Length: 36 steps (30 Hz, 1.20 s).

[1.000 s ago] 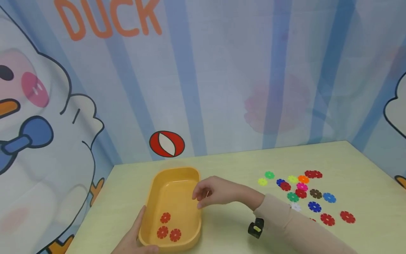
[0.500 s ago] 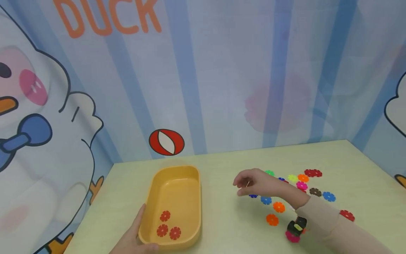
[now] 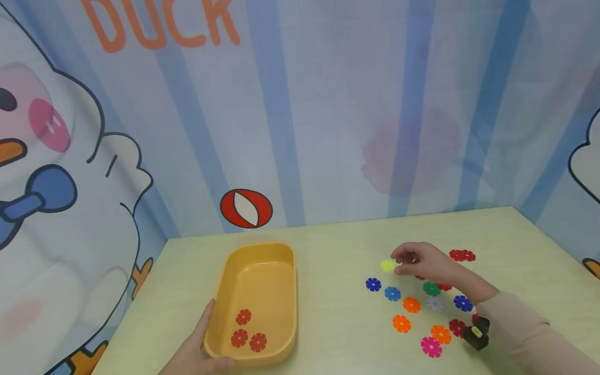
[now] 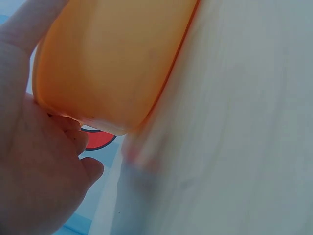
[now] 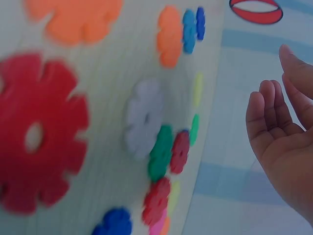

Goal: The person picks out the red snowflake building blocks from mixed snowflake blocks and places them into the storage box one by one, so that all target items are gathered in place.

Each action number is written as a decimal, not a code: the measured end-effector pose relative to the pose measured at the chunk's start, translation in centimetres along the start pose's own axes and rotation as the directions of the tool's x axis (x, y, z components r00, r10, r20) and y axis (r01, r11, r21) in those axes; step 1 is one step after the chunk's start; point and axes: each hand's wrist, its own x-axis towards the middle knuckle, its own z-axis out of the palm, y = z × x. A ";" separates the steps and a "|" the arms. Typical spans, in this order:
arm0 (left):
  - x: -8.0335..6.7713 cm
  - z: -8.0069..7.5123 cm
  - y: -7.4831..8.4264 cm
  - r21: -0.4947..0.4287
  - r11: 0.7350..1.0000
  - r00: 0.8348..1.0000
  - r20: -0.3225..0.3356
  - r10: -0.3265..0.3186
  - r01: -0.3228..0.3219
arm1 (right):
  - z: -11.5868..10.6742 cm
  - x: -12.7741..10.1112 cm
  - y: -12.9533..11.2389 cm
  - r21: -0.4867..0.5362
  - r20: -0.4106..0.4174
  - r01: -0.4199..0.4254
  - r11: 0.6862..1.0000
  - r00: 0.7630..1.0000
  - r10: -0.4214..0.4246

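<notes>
Moving away from tray [image 3: 264,281]: right hand [image 3: 428,264]

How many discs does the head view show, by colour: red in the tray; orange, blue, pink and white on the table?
Red discs: 3
Orange discs: 3
Blue discs: 3
Pink disc: 1
White disc: 1
Total: 11
The right hand may hide more.

A tray [image 3: 264,286] is sitting left on the counter [image 3: 337,317]; three discs [image 3: 239,338] are lying in its near end, loose discs [image 3: 411,305] to its right.
</notes>
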 end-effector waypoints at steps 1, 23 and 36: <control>0.0 0.0 0.0 0.006 1.000 1.000 -0.002 0.001 -0.001 | -0.2 -0.1 0.3 -0.007 -0.007 -0.017 1.000 1.000 0.017; 0.4 0.0 -0.2 0.029 0.999 1.000 -0.011 0.013 -0.012 | -2.0 -1.0 4.7 -0.099 -0.033 -0.182 0.978 0.983 0.179; 0.1 0.0 -0.1 -0.024 1.000 1.000 0.005 -0.007 0.007 | -1.8 -0.8 4.9 -0.147 -0.009 -0.241 0.959 0.970 0.242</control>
